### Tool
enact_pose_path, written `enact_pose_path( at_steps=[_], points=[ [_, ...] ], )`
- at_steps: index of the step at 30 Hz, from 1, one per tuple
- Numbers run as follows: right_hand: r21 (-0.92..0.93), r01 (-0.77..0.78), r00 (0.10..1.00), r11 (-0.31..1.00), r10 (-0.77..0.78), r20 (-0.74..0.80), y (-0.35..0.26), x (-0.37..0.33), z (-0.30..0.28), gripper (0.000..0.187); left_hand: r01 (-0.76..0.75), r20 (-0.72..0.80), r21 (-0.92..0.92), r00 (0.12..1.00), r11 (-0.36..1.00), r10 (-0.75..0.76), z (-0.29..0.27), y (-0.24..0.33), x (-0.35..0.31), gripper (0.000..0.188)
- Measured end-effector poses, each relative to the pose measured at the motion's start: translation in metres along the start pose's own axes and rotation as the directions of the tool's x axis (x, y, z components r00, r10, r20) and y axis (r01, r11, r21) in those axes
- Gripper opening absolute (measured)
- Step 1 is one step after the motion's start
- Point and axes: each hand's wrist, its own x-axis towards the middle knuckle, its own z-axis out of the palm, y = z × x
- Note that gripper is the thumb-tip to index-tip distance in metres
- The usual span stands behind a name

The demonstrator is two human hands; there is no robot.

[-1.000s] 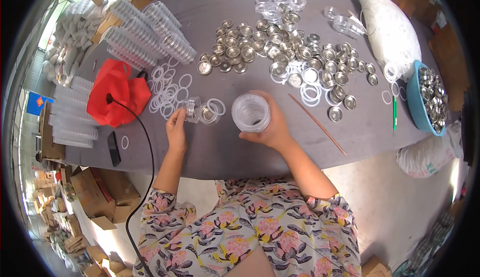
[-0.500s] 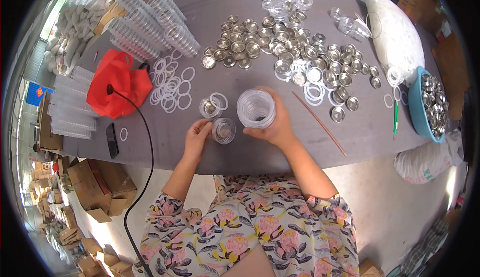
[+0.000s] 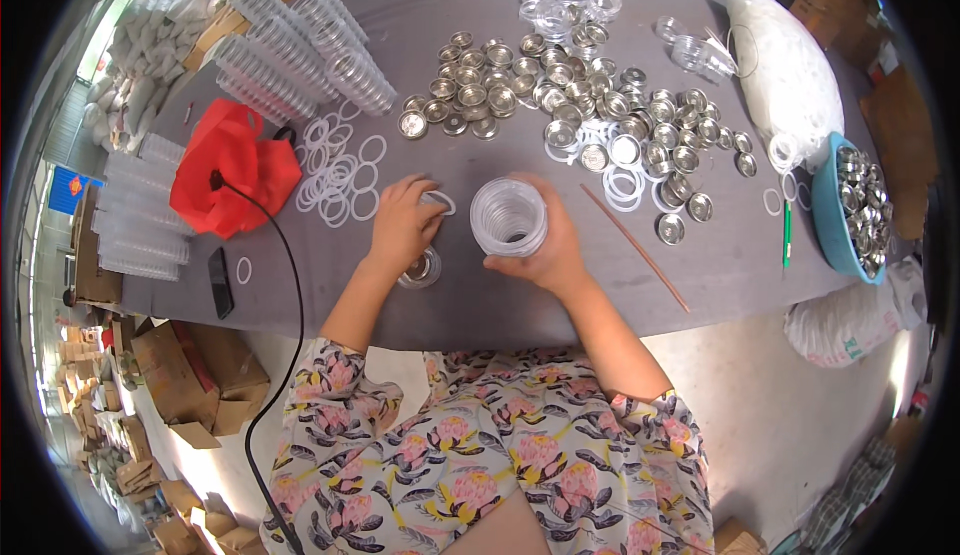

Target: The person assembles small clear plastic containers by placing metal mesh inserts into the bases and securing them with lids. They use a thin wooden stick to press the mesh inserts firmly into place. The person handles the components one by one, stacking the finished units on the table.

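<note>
While our right hand (image 3: 552,245) grips a ribbed stack of clear plastic cups (image 3: 508,217) over the matte grey tabletop (image 3: 480,320), our left hand (image 3: 402,223) curls at a flat white ring (image 3: 440,201), left of the stack; we can't tell if it's pinched. Clear round dish (image 3: 425,271) sits by that wrist.

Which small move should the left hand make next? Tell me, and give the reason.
Probably a gentle lift of the loose white ring: the left hand's fingertips are already at it, while the right hand is occupied gripping the stack of clear round containers.
</note>
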Motion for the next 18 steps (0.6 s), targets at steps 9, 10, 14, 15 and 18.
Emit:
enact_pose_path(
  at_steps=[9,10,14,15,18],
  points=[
    [0.023,-0.021,1.000,1.000,0.021,0.007,-0.005,0.001,-0.001,0.088,0.627,0.300,-0.754,0.594,0.197,-0.746,-0.031,0.021,-0.064,0.020],
    [0.022,-0.016,1.000,1.000,0.016,0.000,-0.003,0.000,0.000,0.088,0.660,0.374,-0.747,0.520,0.084,-0.768,-0.032,0.020,-0.072,0.019],
    [0.024,-0.017,1.000,1.000,0.017,-0.009,-0.001,-0.001,0.001,0.088,0.730,0.420,-0.682,0.441,0.045,-0.793,-0.026,0.016,-0.087,0.020],
    [0.026,-0.021,1.000,0.999,0.022,-0.009,-0.001,-0.001,0.001,0.088,0.737,0.407,-0.672,0.446,0.069,-0.797,-0.025,0.015,-0.087,0.020],
    [0.016,-0.028,1.000,0.999,0.028,0.004,-0.002,-0.001,0.001,0.088,0.729,0.276,-0.610,0.563,0.311,-0.779,-0.018,0.009,-0.088,0.022]
  ],
)
